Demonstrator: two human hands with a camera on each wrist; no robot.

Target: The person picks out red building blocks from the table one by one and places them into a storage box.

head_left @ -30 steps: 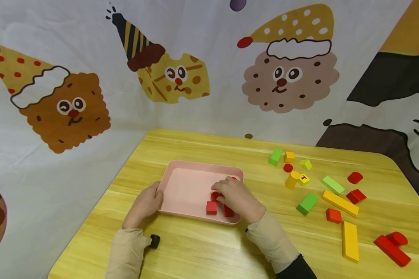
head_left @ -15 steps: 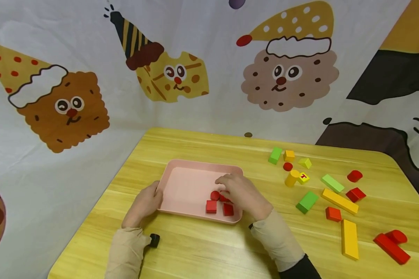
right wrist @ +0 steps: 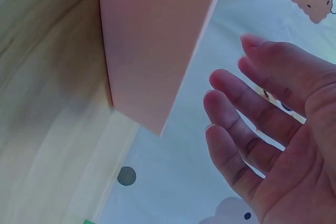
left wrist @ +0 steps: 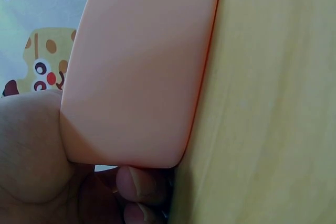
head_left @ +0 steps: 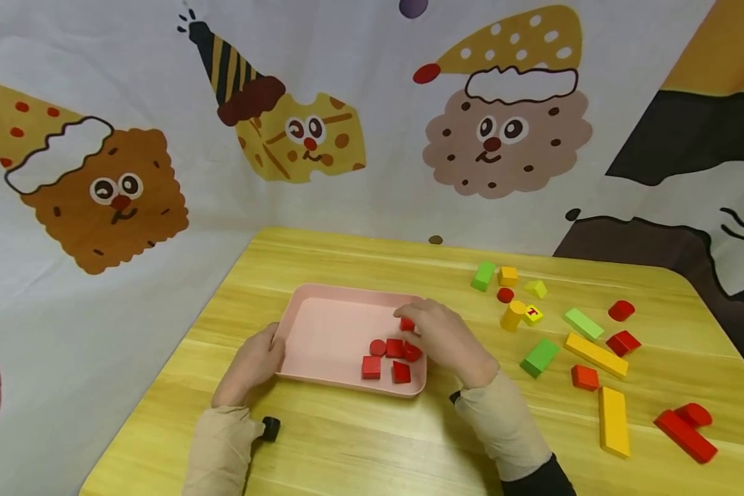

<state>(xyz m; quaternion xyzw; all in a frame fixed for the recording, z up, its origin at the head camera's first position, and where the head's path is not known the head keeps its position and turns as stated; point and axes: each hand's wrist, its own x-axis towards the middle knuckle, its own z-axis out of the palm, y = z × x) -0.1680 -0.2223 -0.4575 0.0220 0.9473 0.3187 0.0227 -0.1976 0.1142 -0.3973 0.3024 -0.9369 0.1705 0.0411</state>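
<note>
A shallow pink tray [head_left: 328, 331] lies on the wooden table, several red blocks gathered at its right end. Among them are a square block [head_left: 371, 368], a round one [head_left: 377, 348] and, further back, another red block [head_left: 407, 324] partly behind my fingers. My left hand [head_left: 251, 362] grips the tray's left end; in the left wrist view its thumb side is at the rim and fingertips [left wrist: 139, 184] curl at the tray's end wall. Over the tray's right edge is my right hand [head_left: 449, 337]. The right wrist view shows its fingers [right wrist: 231, 87] loosely bent, apart, holding nothing.
To the right, loose blocks lie scattered: a green block [head_left: 540, 357], a long yellow block [head_left: 614, 421], an orange cylinder [head_left: 513, 316] and a long red block [head_left: 685, 436] among others. A printed cloth [head_left: 397, 207] hangs behind the table.
My right hand has drawn back to the right, off the red blocks, uncovering more of them. My left hand keeps its grip on the tray. The view has shifted slightly.
</note>
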